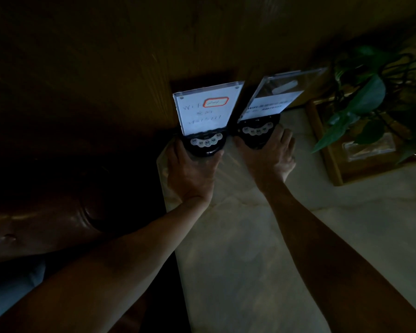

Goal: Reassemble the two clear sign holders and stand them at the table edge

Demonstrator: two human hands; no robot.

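Observation:
Two clear sign holders stand side by side at the far edge of the pale marble table (250, 236), against a wooden wall. The left sign holder (205, 109) carries a white handwritten sheet with a red-framed label and sits in a round black base with white buttons (205, 143). My left hand (192, 171) wraps around that base. The right sign holder (277, 92) is turned at an angle, with a printed slip in its lower half, in a matching black base (257, 131). My right hand (270, 155) holds that base from the front.
A wooden tray (329, 150) with a green leafy plant (368, 92) stands at the right on the table. A dark brown leather seat (46, 212) lies to the left, below the table's edge. The scene is dim.

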